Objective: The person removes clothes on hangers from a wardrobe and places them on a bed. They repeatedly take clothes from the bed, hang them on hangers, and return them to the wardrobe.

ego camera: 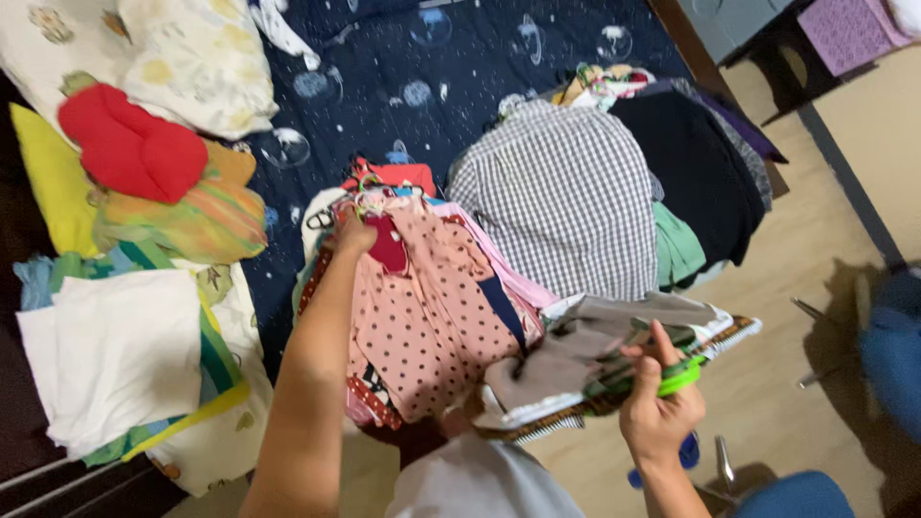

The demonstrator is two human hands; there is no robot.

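right hand (657,408) grips green hanger (679,377), mostly hidden under folded garments (595,360).

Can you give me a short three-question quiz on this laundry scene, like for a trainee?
1. True or false: the left hand rests on the pink polka-dot garment.
2. What does the right hand grip? A) a green hanger B) a red cushion C) a white towel
3. What pattern has the shirt lying on the dark blue bedspread?

Key: 1 true; 2 A; 3 checked, grey and white.
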